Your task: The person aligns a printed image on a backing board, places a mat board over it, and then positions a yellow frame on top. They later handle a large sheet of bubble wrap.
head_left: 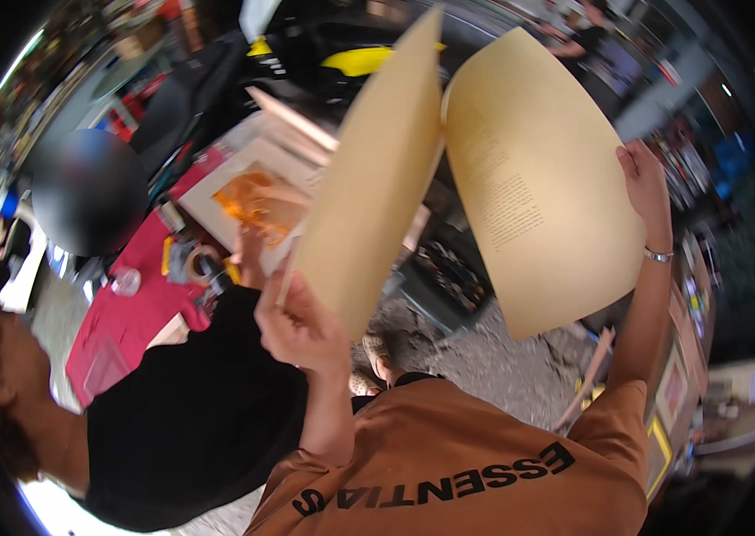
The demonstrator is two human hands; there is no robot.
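Observation:
A large cream folded sheet [547, 192] is spread open before me in two curved halves that meet at the far middle. Small dark print covers part of its right half. At the near edge of the left half, my left hand [306, 329] pinches the sheet between thumb and fingers. My right hand [645, 183] grips the outer edge of the right half, fingers closed over it. Beyond my left hand, a framed orange picture [261, 201] lies on a table with red cloth [132, 335]; the sheet hides part of it.
At my left a person in a black shirt [190, 411] leans in, one hand [251, 255] by the picture. A tape roll [197, 265] sits on the cloth. Below the sheet stands a dark bin [440, 290] on the grey floor. Another person [590, 40] is at far right.

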